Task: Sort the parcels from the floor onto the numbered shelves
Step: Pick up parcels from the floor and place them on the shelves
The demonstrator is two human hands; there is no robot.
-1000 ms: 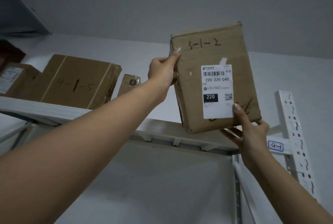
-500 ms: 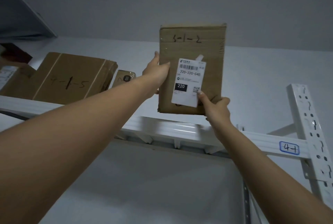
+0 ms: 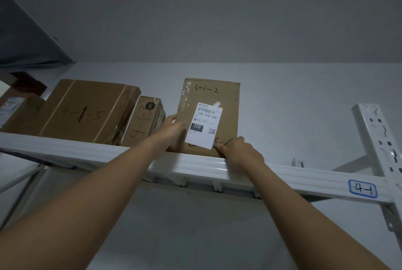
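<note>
The flat cardboard parcel [image 3: 226,104] stands on edge on the shelf [image 3: 104,150], between the two hands. The left hand [image 3: 174,127] grips its left edge, and the right hand [image 3: 239,152] pinches its lower right corner. It looks light and stiff (thin, so likely to tip) and is best held by opposite edges. A small box [image 3: 145,121] sits just left of the left hand.

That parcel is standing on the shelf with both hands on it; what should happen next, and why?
Probably nudge the cardboard parcel a little deeper, then let go. It stands upright right at the front of the 4-1 shelf, with the left hand and right hand holding its lower part.
</note>
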